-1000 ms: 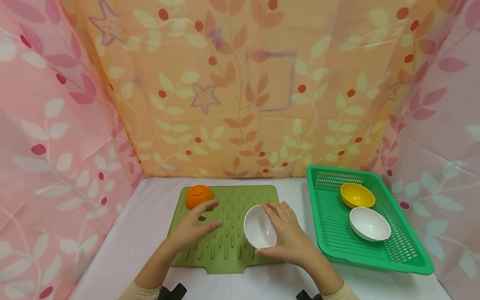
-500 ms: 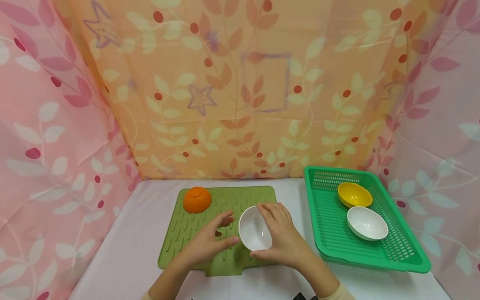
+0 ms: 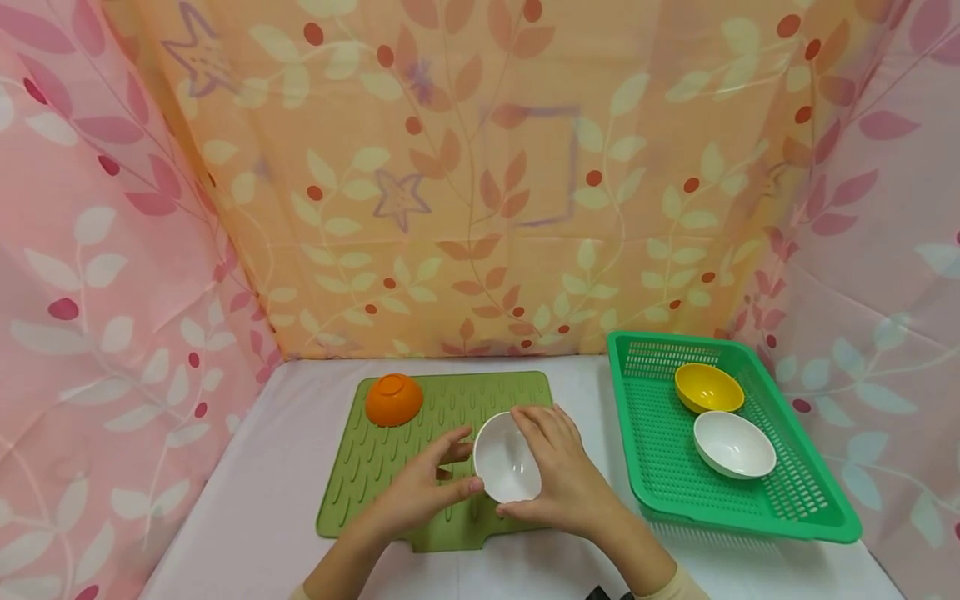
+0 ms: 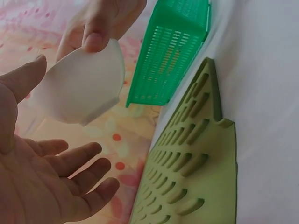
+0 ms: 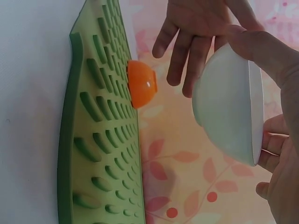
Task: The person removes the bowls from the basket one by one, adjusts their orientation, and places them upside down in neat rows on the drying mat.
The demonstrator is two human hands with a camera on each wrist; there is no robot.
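Observation:
My right hand (image 3: 562, 471) grips a white bowl (image 3: 504, 458) by its rim, thumb on the near side and fingers on the far side. The bowl is held above the mat, tilted so its inside faces the head camera. My left hand (image 3: 423, 492) is at the bowl's left, fingers spread and loosely extended. Its thumb tip is close to the rim; whether it touches, I cannot tell. In the left wrist view the left fingers (image 4: 84, 163) lie below the bowl (image 4: 84, 86), apart from it. An orange bowl (image 3: 393, 402) sits upside down on the green ridged mat (image 3: 360, 467).
A green plastic basket (image 3: 633, 450) stands at the right of the white-covered table (image 3: 255, 492). Inside it are a yellow bowl (image 3: 708, 390) and another white bowl (image 3: 733, 446), both right side up. Patterned curtains (image 3: 465, 250) hang at the back and sides.
My left hand has moved right, from near the orange bowl to beside the white bowl. The right hand keeps its grip on the white bowl, which has shifted slightly left.

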